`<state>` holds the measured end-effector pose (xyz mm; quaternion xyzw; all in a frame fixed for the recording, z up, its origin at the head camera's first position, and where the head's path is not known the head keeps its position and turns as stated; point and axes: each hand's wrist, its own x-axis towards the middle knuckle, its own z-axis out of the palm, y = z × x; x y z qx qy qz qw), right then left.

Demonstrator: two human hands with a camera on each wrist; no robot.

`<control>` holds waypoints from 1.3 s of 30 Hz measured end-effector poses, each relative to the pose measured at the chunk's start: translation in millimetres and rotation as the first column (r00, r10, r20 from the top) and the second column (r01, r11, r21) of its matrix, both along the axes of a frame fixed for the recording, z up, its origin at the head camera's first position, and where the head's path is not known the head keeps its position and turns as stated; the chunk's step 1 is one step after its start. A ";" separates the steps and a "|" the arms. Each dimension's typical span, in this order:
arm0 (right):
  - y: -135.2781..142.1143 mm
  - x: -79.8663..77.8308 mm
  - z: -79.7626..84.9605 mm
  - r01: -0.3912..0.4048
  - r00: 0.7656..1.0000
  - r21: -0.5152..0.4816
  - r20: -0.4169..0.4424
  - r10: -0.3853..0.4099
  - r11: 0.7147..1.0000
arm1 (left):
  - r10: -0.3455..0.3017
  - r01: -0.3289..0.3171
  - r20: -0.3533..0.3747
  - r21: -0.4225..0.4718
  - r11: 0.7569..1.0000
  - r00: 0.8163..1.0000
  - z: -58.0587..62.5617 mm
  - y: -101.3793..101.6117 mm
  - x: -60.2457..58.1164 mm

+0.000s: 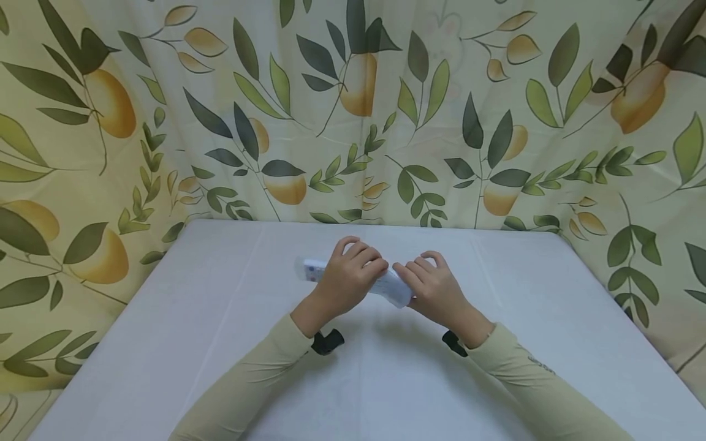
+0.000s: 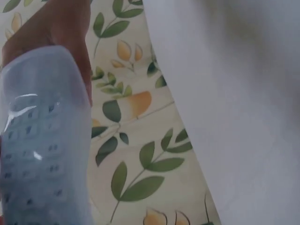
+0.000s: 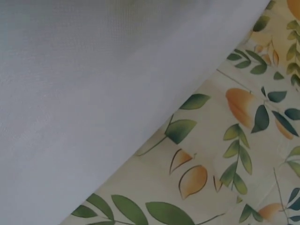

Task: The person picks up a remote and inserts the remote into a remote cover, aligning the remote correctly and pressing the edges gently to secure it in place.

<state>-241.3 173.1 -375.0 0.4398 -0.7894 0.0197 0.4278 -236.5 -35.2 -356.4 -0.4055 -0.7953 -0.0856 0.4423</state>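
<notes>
A white remote control (image 1: 314, 270) in a clear, shiny cover (image 1: 393, 289) is held up above the table, slanting down to the right. My left hand (image 1: 346, 277) grips it around the middle, fingers curled over the top. At its right end, the fingers of my right hand (image 1: 436, 293) pinch the cover's edge. Close up in the left wrist view, rows of keys show faintly through the cover (image 2: 44, 140), with part of a hand (image 2: 70, 28) behind its end. Neither hand nor the remote appears in the right wrist view.
A white cloth covers the table (image 1: 248, 355). Behind it and along the sides hangs a curtain (image 1: 331, 141) printed with leaves and orange fruit. Dark wrist-worn devices sit under the left (image 1: 328, 342) and right (image 1: 455, 343) wrists.
</notes>
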 end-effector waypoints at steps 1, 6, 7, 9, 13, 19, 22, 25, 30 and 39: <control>0.7 0.1 0.3 0.005 1.000 0.005 -0.017 -0.005 1.000 | 0.002 -0.002 0.012 -0.017 1.000 1.000 0.5 -2.8 -0.6; 7.3 0.0 2.3 0.014 0.992 0.000 -0.125 -0.014 1.000 | 0.081 -0.063 0.121 -0.140 0.988 0.989 2.8 -17.7 -3.6; 8.9 -0.2 2.8 0.010 0.989 -0.004 -0.147 -0.011 1.000 | 0.105 -0.081 0.146 -0.165 0.983 0.984 3.0 -19.9 -4.3; 11.5 -0.6 3.9 0.002 0.985 -0.004 -0.174 -0.003 1.000 | 0.131 -0.094 0.193 -0.192 0.977 0.972 2.8 -22.9 -5.6; 14.0 0.5 8.5 -0.003 0.993 0.043 -0.114 0.008 0.999 | 0.122 -0.086 0.179 -0.197 0.977 0.976 -1.1 -24.1 -6.7; 15.7 9.7 20.0 0.044 0.974 0.190 0.212 -0.085 0.981 | 0.148 -0.156 -0.061 -0.170 0.973 0.987 -9.9 -22.4 -9.0; 14.5 14.3 23.4 0.084 0.940 0.263 0.299 -0.164 0.961 | 0.148 -0.168 -0.142 -0.144 0.975 0.979 -12.4 -20.4 -9.8; 12.8 17.2 24.6 0.114 0.922 0.290 0.326 -0.209 0.950 | 0.143 -0.167 -0.183 -0.125 0.978 0.973 -14.6 -18.6 -10.1; 10.1 17.2 21.4 0.137 0.913 0.266 0.339 -0.226 0.954 | 0.156 -0.182 -0.224 -0.101 0.978 0.962 -17.3 -16.9 -9.5; 12.3 11.9 16.1 0.147 0.976 0.145 0.141 -0.168 0.978 | 0.162 -0.177 -0.172 -0.075 0.981 0.972 -15.8 -20.0 -8.3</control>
